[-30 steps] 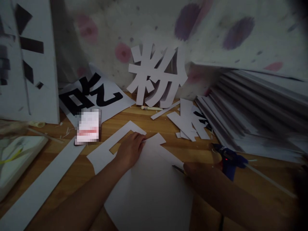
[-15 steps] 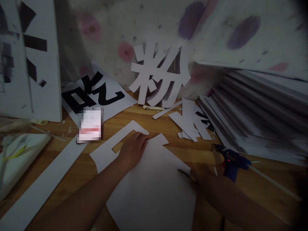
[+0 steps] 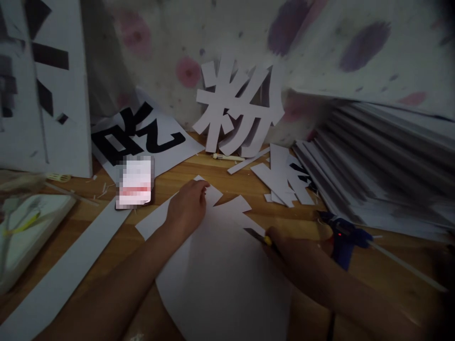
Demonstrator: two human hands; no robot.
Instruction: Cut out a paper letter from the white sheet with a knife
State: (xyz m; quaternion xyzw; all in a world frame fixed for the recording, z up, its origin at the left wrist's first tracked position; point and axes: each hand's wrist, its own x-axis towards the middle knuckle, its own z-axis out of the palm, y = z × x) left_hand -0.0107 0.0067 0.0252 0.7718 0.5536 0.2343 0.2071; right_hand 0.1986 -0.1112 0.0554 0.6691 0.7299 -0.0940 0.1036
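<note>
A large white foam board sheet (image 3: pixel 220 279) lies on the wooden table (image 3: pixel 106 255) in front of me. My left hand (image 3: pixel 186 206) presses flat on its far left part, covering the cut-out opening there. My right hand (image 3: pixel 296 258) grips a utility knife (image 3: pixel 258 235) with a yellow collar, its blade tip resting on the board's right edge. A white cut-out character (image 3: pixel 241 111) leans upright against the speckled wall behind.
A blue glue gun (image 3: pixel 343 237) lies just right of my right hand. Stacked white boards (image 3: pixel 384 175) fill the right side. Offcuts (image 3: pixel 280 177), a long white strip (image 3: pixel 67 274), a printed black-character sheet (image 3: pixel 138 135), a pixelated card (image 3: pixel 135 183) and a white tray (image 3: pixel 24 237) surround the board.
My left hand slid up and left over the cut-out opening. My right hand moved the knife up and left along the board's edge.
</note>
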